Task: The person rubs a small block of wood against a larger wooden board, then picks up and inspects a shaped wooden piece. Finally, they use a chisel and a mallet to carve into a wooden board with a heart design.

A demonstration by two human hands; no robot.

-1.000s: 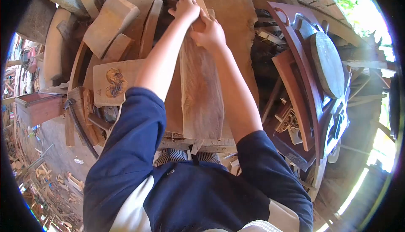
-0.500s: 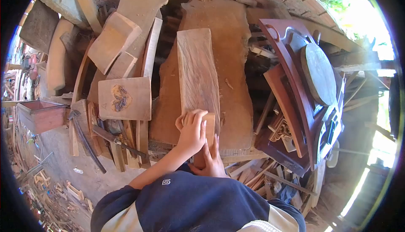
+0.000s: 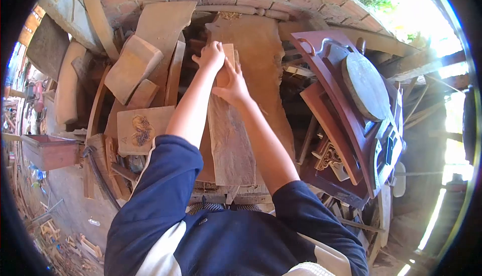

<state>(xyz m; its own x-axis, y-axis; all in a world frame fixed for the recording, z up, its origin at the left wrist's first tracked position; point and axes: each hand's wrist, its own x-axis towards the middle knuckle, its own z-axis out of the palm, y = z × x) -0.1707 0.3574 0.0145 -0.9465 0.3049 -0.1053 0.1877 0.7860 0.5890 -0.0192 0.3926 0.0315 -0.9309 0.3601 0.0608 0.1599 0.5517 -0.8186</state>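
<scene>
The left hand [image 3: 211,58] has its fingers bent round the far left edge of a wooden block [image 3: 229,53]. The right hand [image 3: 233,84] is just nearer, thumb and forefinger spread apart against the block's near part; whether its other fingers grip, I cannot tell. The block sits over the far end of a long plank [image 3: 231,150], which lies lengthwise on a rough-edged worktop [image 3: 261,60]. To the left lie a board with a dark knot [image 3: 144,131] and a hammer [image 3: 98,171]; to the right, a round slab [image 3: 365,86] leans on reddish-brown furniture parts [image 3: 329,55].
</scene>
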